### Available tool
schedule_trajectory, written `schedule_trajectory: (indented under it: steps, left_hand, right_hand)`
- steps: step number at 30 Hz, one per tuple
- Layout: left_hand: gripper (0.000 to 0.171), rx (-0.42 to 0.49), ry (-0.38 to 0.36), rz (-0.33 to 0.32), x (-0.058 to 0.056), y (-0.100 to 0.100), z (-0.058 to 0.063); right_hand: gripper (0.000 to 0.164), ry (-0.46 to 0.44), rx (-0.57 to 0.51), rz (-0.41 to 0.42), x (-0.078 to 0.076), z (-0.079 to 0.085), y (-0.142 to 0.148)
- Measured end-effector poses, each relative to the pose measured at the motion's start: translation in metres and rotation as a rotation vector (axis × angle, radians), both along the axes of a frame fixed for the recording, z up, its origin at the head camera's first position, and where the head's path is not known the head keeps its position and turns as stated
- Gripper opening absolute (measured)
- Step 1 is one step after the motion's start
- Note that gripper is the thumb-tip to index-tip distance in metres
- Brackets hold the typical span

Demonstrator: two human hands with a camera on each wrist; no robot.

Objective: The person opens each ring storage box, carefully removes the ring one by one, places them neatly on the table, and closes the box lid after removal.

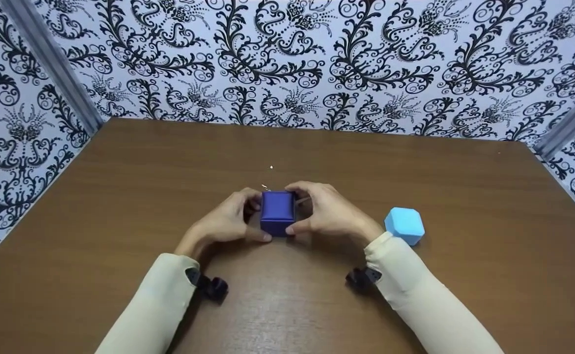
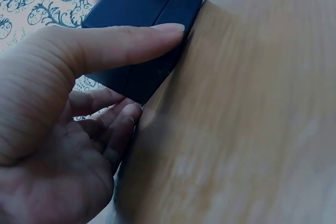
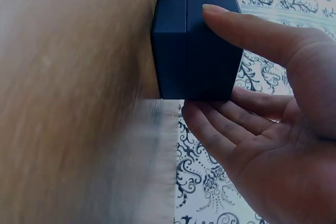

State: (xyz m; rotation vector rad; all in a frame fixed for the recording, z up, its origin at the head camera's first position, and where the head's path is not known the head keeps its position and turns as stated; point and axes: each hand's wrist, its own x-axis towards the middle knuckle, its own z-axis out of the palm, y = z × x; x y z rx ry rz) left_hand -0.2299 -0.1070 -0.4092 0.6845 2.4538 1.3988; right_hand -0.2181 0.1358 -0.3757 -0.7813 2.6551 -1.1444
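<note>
A small dark blue jewelry box (image 1: 277,212) with a padded lid stands closed on the table, between both hands. My left hand (image 1: 226,216) holds its left side, thumb across the lower front and fingers curled toward the back. From the right, my right hand (image 1: 329,209) grips it with the thumb at the front corner and fingers round the far side. In the right wrist view, the seam between lid and base shows on the box (image 3: 197,61). Just behind the box lies a tiny shiny thing (image 1: 266,187), too small to identify.
A light blue rounded box (image 1: 404,225) sits right beside the right forearm. Farther back lies a tiny bright speck (image 1: 271,167). The brown wooden table (image 1: 169,147) runs back to a patterned wall (image 1: 287,64).
</note>
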Motion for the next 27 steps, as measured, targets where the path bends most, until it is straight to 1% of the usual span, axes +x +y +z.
schedule_trajectory:
  steps: [4,8,13,18,23,27]
  left_hand:
    - [0.073,-0.001,0.006,0.0,0.001,0.0,-0.002]
    - [0.069,0.004,0.028,-0.017,0.002,-0.001,-0.004]
    - [0.066,0.029,0.045,-0.04,0.002,-0.001,-0.005]
    - [0.065,0.043,0.039,-0.048,0.002,0.0,-0.005]
    - [0.063,0.045,0.044,-0.05,0.002,0.0,-0.005]
    - [0.065,0.046,0.04,-0.054,0.003,0.0,-0.004]
  right_hand:
    - [0.077,-0.025,-0.001,-0.02,0.001,-0.001,0.001]
    - [0.077,-0.031,-0.01,-0.036,0.002,-0.004,0.0]
    - [0.074,-0.044,-0.042,-0.032,0.0,-0.007,0.002]
    - [0.072,-0.124,-0.124,-0.029,-0.004,-0.008,0.004]
    - [0.069,-0.208,-0.229,-0.005,-0.008,-0.009,0.006]
    - [0.065,-0.25,-0.295,0.016,-0.012,-0.012,0.008]
